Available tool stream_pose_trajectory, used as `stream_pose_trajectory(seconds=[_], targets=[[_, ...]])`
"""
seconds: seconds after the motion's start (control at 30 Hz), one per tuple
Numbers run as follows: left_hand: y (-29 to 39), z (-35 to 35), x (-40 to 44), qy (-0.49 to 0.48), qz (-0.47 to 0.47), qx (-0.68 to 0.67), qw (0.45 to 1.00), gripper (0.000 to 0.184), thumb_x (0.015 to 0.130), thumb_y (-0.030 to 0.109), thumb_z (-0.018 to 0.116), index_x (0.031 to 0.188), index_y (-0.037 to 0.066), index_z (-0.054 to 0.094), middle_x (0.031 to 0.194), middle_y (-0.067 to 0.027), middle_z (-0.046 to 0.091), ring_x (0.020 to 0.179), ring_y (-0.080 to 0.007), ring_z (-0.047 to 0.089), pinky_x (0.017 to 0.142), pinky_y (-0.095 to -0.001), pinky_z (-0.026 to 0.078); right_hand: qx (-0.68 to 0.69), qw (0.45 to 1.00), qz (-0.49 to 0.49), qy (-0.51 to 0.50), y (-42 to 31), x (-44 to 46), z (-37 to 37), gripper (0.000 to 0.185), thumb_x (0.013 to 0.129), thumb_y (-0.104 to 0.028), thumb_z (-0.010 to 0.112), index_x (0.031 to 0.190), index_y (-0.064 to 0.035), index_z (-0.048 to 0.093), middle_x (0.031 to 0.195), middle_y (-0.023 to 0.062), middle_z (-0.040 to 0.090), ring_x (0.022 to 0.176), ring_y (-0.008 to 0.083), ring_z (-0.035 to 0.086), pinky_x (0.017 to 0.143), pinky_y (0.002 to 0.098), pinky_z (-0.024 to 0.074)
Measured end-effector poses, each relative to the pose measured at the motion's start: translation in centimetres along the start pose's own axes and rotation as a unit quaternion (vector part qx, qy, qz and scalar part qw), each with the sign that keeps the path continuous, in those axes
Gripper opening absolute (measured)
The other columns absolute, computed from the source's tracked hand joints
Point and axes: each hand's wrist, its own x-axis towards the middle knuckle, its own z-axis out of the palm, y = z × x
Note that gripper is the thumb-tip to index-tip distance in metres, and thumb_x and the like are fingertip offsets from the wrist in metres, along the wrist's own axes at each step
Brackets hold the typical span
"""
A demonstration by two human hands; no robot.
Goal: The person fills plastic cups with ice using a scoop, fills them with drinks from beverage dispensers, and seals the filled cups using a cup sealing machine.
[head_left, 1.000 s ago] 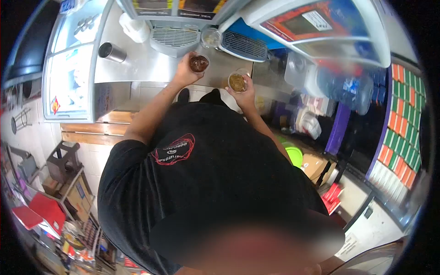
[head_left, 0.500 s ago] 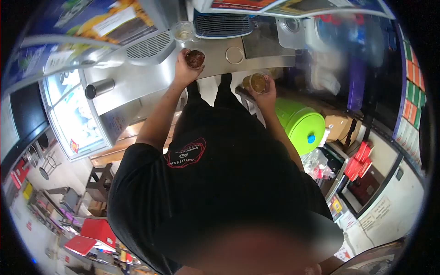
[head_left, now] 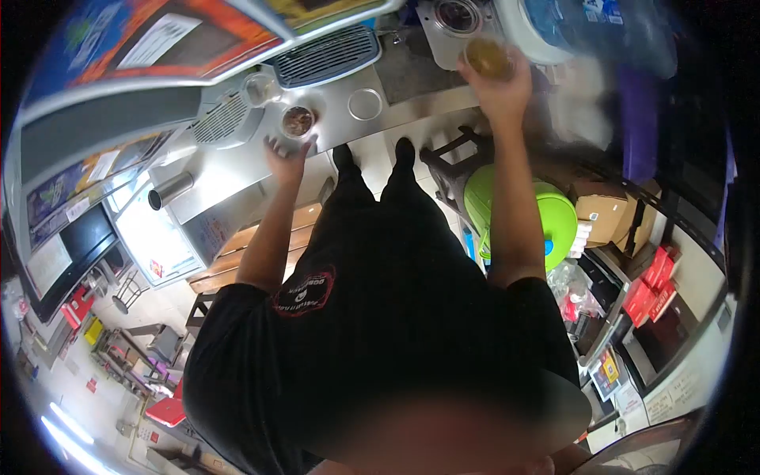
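On the steel counter point(head_left: 229, 170) stands a clear cup with a dark brown drink point(head_left: 298, 121). My left hand point(head_left: 286, 161) is just on the near side of that cup, its fingers spread and gripping nothing; whether a fingertip touches the cup I cannot tell. Raised at the upper right, my right hand point(head_left: 511, 85) is wrapped around a cup of amber-green drink point(head_left: 487, 59). This cup is blurred by motion and hangs near a metal device with a round opening point(head_left: 457, 14).
A slatted drip tray point(head_left: 328, 57), a clear empty-looking cup point(head_left: 260, 89) and a metal ring point(head_left: 365, 104) are along the counter. A steel tumbler point(head_left: 170, 191) lies at the left. A green lidded drum point(head_left: 554, 226) and cardboard boxes point(head_left: 599, 207) stand on the right.
My left hand has let go of the dark drink, which now stands on the counter. My right hand has carried the amber-green cup up and to the right. The view has shifted.
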Motion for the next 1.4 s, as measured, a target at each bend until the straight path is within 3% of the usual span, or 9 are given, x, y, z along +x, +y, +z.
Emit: stream_pose_trajectory(seconds=[0.17, 0.27, 0.43, 0.5, 0.8, 0.93, 1.07, 1.17, 1.4], targets=[[-3.8, -5.1, -8.1, -0.026, 0.004, 0.280, 0.960, 0.093, 0.073, 0.022, 0.096, 0.146, -0.002, 0.044, 0.136, -0.0218, 0.057, 0.120, -0.0320, 0.060, 0.096, -0.0430, 0.055, -0.145, 0.989, 0.023, 0.004, 1.4, 6.7, 1.8, 0.075, 0.066, -0.023, 0.099, 0.126, 0.0014, 0.060, 0.121, 0.0175, 0.069, 0.109, 0.0327, 0.071, 0.094, 0.0423, 0.0575], [-0.7, -5.4, -13.7, -0.064, -0.064, 0.243, 0.966, 0.072, 0.081, 0.024, 0.090, 0.138, -0.001, 0.054, 0.132, -0.0186, 0.062, 0.118, -0.0295, 0.063, 0.097, -0.0405, 0.055, 0.288, 0.939, 0.185, -0.041, 5.5, 7.2, 4.6, 0.065, 0.078, -0.010, 0.091, 0.131, -0.0113, 0.054, 0.120, 0.0122, 0.070, 0.104, 0.0386, 0.071, 0.093, 0.0529, 0.0584], [10.3, 5.0, -15.1, -0.217, -0.087, 0.127, 0.964, 0.047, 0.088, 0.000, 0.078, 0.131, 0.003, 0.059, 0.127, -0.0127, 0.066, 0.114, -0.0226, 0.067, 0.091, -0.0348, 0.061, 0.070, 0.996, -0.056, 0.010, 7.2, 7.6, 3.5, 0.066, 0.064, -0.017, 0.097, 0.118, -0.0066, 0.061, 0.111, 0.0158, 0.068, 0.100, 0.0369, 0.070, 0.085, 0.0436, 0.0564], [21.3, 10.6, -12.5, -0.230, 0.216, 0.143, 0.938, 0.037, 0.083, 0.001, 0.082, 0.116, 0.002, 0.067, 0.120, -0.0176, 0.069, 0.114, -0.0283, 0.069, 0.088, -0.0355, 0.060, 0.031, 0.998, -0.050, 0.022, 6.6, 8.1, 2.8, 0.065, 0.064, -0.016, 0.095, 0.119, -0.0067, 0.060, 0.107, 0.0161, 0.067, 0.101, 0.0389, 0.068, 0.085, 0.0451, 0.0553], [58.0, 20.4, 0.4, 0.093, 0.641, 0.358, 0.672, 0.082, 0.072, 0.025, 0.093, 0.139, 0.003, 0.051, 0.125, -0.0201, 0.065, 0.111, -0.0337, 0.064, 0.096, -0.0464, 0.052, 0.061, 0.996, 0.040, -0.060, 6.6, 6.1, -0.2, 0.071, 0.064, -0.021, 0.096, 0.124, -0.0034, 0.062, 0.120, 0.0176, 0.068, 0.107, 0.0387, 0.070, 0.090, 0.0440, 0.0575], [61.5, 25.5, 0.6, -0.082, 0.348, 0.375, 0.855, 0.089, 0.071, 0.012, 0.092, 0.148, 0.002, 0.049, 0.129, -0.0173, 0.067, 0.120, -0.0279, 0.064, 0.101, -0.0417, 0.053, 0.030, 0.990, 0.091, -0.100, 5.7, 3.1, -2.5, 0.080, 0.063, -0.022, 0.094, 0.132, -0.0054, 0.056, 0.123, 0.0151, 0.064, 0.110, 0.0381, 0.067, 0.091, 0.0477, 0.0566], [61.1, 24.7, 2.2, -0.314, 0.554, 0.459, 0.620, 0.082, 0.069, 0.014, 0.095, 0.138, 0.000, 0.052, 0.123, -0.0162, 0.068, 0.116, -0.0215, 0.065, 0.099, -0.0376, 0.053, 0.049, 0.983, 0.129, -0.122, 5.3, 1.9, -3.2, 0.077, 0.066, -0.018, 0.092, 0.133, -0.0042, 0.055, 0.127, 0.0149, 0.061, 0.114, 0.0374, 0.064, 0.092, 0.0477, 0.0561], [55.2, 28.1, 5.8, 0.243, 0.629, 0.470, 0.570, 0.103, 0.055, 0.063, 0.092, 0.129, 0.000, 0.056, 0.101, -0.0199, 0.071, 0.089, -0.0377, 0.070, 0.082, -0.0497, 0.053, 0.068, 0.981, 0.138, -0.115, 5.6, 2.5, -3.1, 0.080, 0.065, -0.018, 0.093, 0.135, -0.0038, 0.055, 0.127, 0.0146, 0.062, 0.115, 0.0364, 0.063, 0.093, 0.0464, 0.0550], [49.9, 29.6, 4.1, 0.252, 0.661, 0.480, 0.519, 0.126, 0.081, 0.072, 0.070, 0.153, -0.017, 0.017, 0.148, -0.0423, 0.029, 0.133, -0.0614, 0.033, 0.102, -0.0722, 0.032, 0.063, 0.993, 0.096, -0.021, 7.3, 4.6, -0.4, 0.078, 0.063, -0.017, 0.093, 0.130, -0.0048, 0.057, 0.122, 0.0135, 0.063, 0.109, 0.0338, 0.065, 0.091, 0.0449, 0.0556]])
